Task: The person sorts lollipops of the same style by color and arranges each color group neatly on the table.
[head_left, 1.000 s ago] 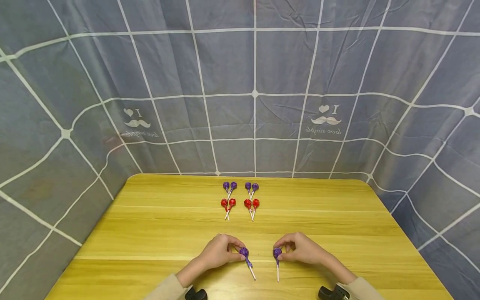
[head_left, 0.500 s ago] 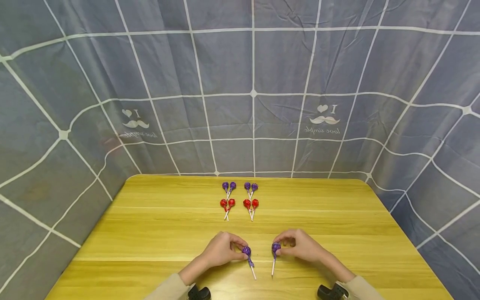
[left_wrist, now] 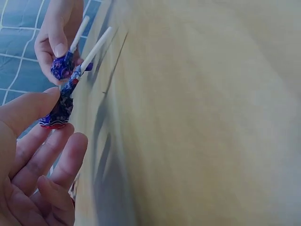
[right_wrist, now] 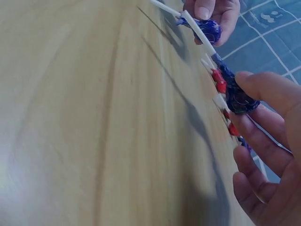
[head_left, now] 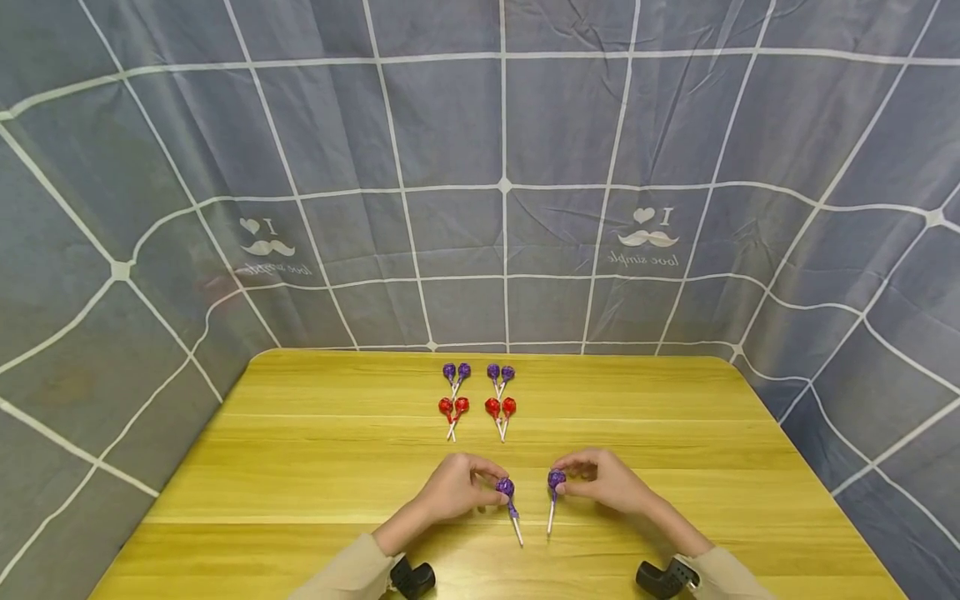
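Between thumb and fingers, my left hand pinches the wrapped head of a purple lollipop, whose white stick points down toward the near side. My right hand pinches a second purple lollipop by its head the same way, stick also toward me. A small gap separates the two lollipops in the head view. The left wrist view shows the left one's foil wrapper close up, thumb on one side. In the right wrist view, shadows on the wood lie apart from the held lollipop.
Farther back on the yellow wooden table lie two pairs of red lollipops with crossed sticks. Behind them are two pairs of purple lollipops. A grey curtain with white lines surrounds the table's back and sides.
Both hands have moved forward, away from the person, with their lollipops. The left one has also shifted right, narrowing the gap, and the right lollipop's stick has tilted. The lollipops at the back stay put.
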Tool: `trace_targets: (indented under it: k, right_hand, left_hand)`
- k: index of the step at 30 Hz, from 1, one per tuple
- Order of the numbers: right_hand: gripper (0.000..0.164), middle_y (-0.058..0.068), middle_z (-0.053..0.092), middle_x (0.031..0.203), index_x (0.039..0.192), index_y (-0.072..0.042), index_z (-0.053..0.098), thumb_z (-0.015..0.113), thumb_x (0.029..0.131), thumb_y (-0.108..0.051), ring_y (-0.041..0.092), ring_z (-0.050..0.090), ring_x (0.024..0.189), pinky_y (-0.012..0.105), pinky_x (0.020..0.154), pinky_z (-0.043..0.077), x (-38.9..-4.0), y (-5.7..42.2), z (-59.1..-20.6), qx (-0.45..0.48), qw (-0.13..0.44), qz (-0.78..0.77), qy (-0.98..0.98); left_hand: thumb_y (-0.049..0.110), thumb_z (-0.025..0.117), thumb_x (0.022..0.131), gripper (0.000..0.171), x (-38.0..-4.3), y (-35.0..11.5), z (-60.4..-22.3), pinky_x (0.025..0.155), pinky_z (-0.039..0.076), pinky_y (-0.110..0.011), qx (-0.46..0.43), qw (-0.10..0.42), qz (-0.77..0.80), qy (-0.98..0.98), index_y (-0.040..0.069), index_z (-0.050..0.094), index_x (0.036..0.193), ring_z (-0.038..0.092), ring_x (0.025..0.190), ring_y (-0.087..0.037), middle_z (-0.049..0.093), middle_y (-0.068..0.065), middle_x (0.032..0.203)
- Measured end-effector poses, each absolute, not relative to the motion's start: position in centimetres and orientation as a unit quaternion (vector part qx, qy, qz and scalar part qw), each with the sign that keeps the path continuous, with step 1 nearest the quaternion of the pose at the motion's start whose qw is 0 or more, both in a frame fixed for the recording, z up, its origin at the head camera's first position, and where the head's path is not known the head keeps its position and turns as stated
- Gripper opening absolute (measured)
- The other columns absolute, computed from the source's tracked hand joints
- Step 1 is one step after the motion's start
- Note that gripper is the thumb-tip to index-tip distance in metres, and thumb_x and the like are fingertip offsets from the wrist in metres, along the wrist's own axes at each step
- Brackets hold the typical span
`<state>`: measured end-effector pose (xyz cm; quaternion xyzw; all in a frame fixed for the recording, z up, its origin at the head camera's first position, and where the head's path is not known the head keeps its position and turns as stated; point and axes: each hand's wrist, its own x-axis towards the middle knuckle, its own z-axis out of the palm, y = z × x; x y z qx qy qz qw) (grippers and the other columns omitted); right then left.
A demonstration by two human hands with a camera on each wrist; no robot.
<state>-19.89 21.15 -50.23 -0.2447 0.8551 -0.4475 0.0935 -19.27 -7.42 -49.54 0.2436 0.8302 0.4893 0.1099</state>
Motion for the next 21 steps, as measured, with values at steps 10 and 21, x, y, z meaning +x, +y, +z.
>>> trace_targets:
  k: [10, 21]
  right_hand:
    - [0.032, 0.009, 0.070, 0.105, 0.111, -0.007, 0.069, 0.072, 0.086, -0.027, 0.008, 0.061, 0.089, 0.023, 0.078, 0.051, -21.2, 22.1, -49.4, -0.221, 0.055, -0.448, 0.865]
    - [0.027, 0.007, 0.071, 0.106, 0.109, -0.010, 0.071, 0.073, 0.085, -0.023, 0.005, 0.057, 0.083, 0.024, 0.076, 0.050, -23.7, 22.5, -47.7, -0.198, 0.011, -0.439, 0.876]
  left_hand:
    - [0.021, 0.079, 0.078, 0.029, -20.9, -5.5, -48.5, 0.042, 0.041, -0.018, 0.249, 0.075, 0.481, 0.837, 0.005, 0.074, 0.102, 0.061, 0.050, -0.015, 0.073, -0.005, 0.086]
    - [0.022, 0.078, 0.079, 0.027, -23.5, -3.5, -46.6, 0.049, 0.042, -0.020, 0.233, 0.039, 0.467, 0.852, 0.010, 0.072, 0.102, 0.053, 0.053, -0.003, 0.074, -0.006, 0.087]
